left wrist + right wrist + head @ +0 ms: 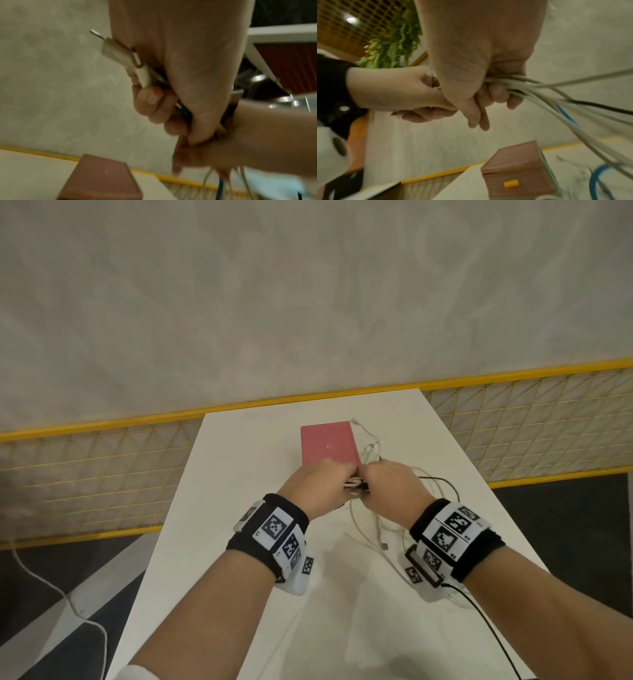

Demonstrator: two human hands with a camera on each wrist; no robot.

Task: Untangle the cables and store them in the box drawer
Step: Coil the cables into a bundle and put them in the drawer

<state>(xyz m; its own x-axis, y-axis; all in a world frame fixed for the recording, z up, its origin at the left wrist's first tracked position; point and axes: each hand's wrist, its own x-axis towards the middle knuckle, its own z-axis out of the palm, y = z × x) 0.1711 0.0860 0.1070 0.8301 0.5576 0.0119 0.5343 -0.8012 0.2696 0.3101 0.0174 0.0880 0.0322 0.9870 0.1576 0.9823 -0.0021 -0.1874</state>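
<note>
A pink box (329, 444) with a yellow drawer handle (511, 184) stands shut on the white table (239, 542), just beyond both hands. My left hand (318, 484) grips the plug ends of several cables; white plugs (120, 54) stick out of the fist. Right beside it, touching, my right hand (387, 487) holds the same cable bundle (539, 89), white strands with one blue and one black. Loose loops of cable (380, 529) trail on the table under and right of the right hand.
A thin white cable (368, 440) lies beside the box's right side. A yellow-framed mesh fence (102, 474) runs behind the table. A white cord (51, 587) lies on the dark floor at left. A black wire (486, 621) runs from the right wrist camera.
</note>
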